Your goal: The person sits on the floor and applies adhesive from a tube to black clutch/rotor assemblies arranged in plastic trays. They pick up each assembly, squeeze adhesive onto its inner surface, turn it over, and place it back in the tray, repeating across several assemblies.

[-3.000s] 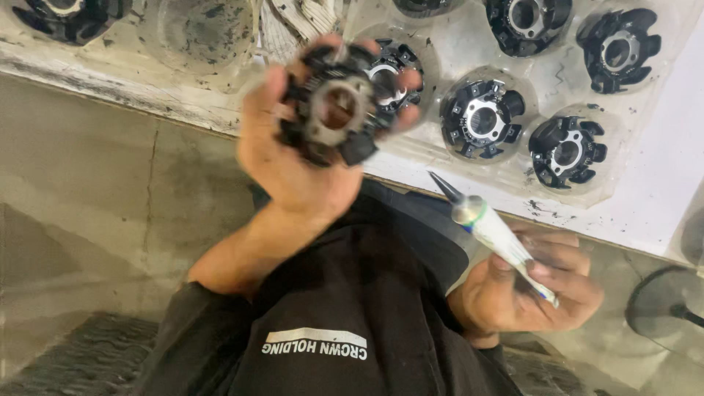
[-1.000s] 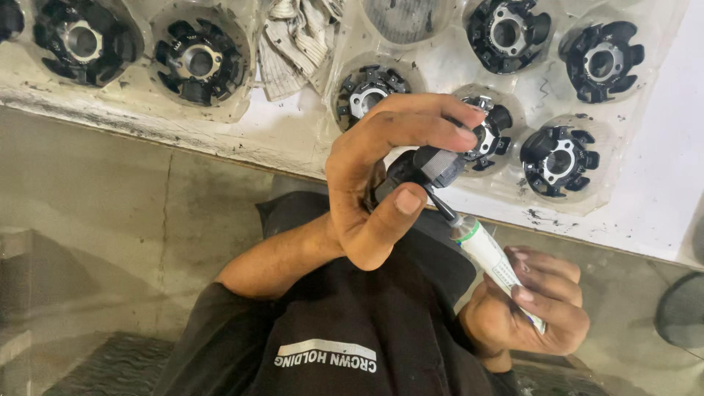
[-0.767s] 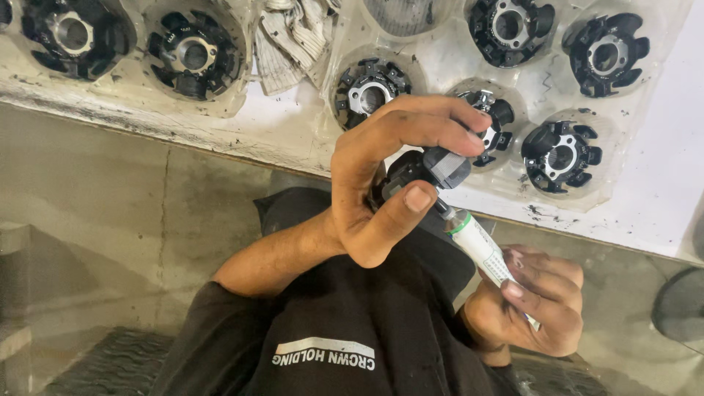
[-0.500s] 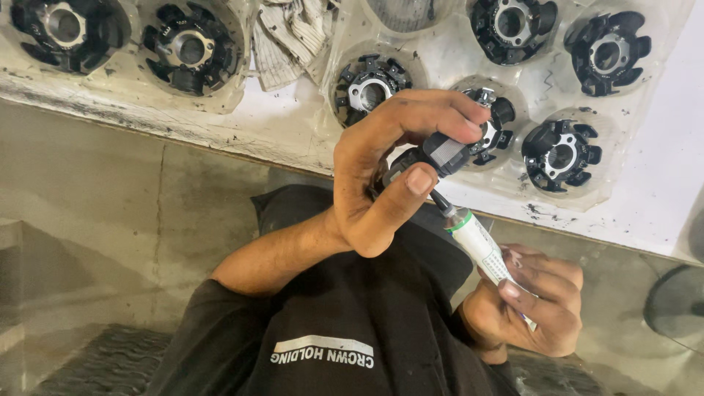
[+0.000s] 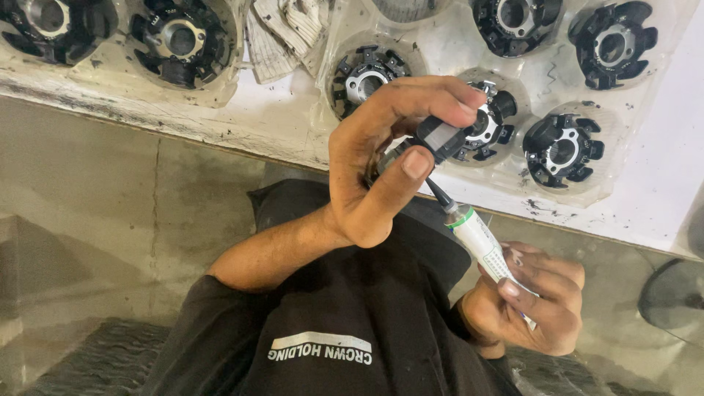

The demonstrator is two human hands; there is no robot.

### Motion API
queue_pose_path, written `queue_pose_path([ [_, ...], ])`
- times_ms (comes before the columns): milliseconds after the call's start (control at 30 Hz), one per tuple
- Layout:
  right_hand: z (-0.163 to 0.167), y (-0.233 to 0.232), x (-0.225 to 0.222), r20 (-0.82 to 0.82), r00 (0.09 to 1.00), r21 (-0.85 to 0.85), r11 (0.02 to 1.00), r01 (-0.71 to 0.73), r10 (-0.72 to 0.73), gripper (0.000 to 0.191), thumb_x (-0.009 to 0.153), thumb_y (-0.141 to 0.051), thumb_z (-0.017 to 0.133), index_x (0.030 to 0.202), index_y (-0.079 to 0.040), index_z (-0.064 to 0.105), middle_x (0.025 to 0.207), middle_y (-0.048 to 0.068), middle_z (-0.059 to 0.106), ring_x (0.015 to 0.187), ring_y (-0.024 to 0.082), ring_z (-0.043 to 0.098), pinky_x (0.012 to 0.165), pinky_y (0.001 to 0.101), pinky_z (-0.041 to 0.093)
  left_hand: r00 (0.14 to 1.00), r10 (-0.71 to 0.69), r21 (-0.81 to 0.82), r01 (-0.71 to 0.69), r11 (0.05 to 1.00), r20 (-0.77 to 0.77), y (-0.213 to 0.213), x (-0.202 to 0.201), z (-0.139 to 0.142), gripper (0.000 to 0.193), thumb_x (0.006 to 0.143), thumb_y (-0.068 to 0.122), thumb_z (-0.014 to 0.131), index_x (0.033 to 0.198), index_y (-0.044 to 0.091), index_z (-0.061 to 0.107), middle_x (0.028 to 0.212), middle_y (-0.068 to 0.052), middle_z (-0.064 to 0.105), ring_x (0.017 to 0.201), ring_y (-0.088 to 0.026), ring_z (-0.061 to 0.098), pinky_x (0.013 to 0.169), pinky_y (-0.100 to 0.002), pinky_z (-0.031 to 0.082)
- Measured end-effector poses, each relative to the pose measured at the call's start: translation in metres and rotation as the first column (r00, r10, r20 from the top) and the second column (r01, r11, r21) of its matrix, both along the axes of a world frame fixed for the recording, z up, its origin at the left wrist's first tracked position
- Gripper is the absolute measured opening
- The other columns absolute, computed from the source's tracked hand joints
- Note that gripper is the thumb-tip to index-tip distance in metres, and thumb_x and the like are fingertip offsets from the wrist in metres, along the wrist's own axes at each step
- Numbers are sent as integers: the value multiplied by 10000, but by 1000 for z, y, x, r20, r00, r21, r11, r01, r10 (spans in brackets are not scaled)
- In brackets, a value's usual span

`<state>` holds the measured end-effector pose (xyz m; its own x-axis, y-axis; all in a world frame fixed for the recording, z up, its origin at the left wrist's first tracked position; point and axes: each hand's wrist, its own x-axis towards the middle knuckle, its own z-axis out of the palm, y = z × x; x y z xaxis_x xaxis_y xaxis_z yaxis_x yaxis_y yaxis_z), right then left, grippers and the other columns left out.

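While clear plastic trays [image 5: 440, 55] of black round motor parts [image 5: 561, 150] lie on the far white bench [image 5: 660, 183], the left hand [image 5: 381, 169] pinches one black part [image 5: 440, 139] tight. The right hand [image 5: 532, 308] squeezes a white tube [image 5: 480, 238], its dark tip touching that part.

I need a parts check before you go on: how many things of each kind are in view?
Black stators in trays: 7
Stator in left hand: 1
Tube in right hand: 1
Striped cloth: 1
Total: 10
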<state>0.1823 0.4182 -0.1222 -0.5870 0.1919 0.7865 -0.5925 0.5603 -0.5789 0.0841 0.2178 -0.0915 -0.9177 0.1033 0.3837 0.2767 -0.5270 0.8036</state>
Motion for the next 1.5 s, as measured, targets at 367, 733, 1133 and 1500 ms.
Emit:
queue_pose_path([
  [367,13,0,5,49,998,21,999,35,-36,354,795,149,848,913,-40,573,879,130,616,848,260,684,665,412,654,932,-221,674,-34,738,288,28,14,-19,386,1190,365,462,1324,4,487,1314,-211,589,1166,-342,630,947,-486,547],
  [733,10,-11,-8,-40,992,-156,982,109,-117,377,850,-25,892,981,-63,540,880,107,638,844,260,696,628,338,612,853,-357,783,-91,616,381,31,21,-15,373,1160,354,493,1320,17,508,1347,-247,601,1238,-439,622,1025,-600,545],
  [1133,-3,-13,-11,-88,990,-140,986,94,-107,358,869,-39,879,932,-52,528,866,86,592,822,220,653,592,350,643,812,-417,805,-105,584,408,33,19,-18,399,1124,363,562,1324,18,552,1331,-243,612,1235,-448,624,1030,-606,541],
  [1500,-2,-11,-10,-38,994,-71,993,99,-102,357,845,100,843,938,-68,542,871,101,591,777,219,648,597,365,640,744,-461,793,-149,591,483,31,13,-19,399,1068,384,598,1264,36,592,1308,-229,633,1218,-453,627,1027,-598,534],
])
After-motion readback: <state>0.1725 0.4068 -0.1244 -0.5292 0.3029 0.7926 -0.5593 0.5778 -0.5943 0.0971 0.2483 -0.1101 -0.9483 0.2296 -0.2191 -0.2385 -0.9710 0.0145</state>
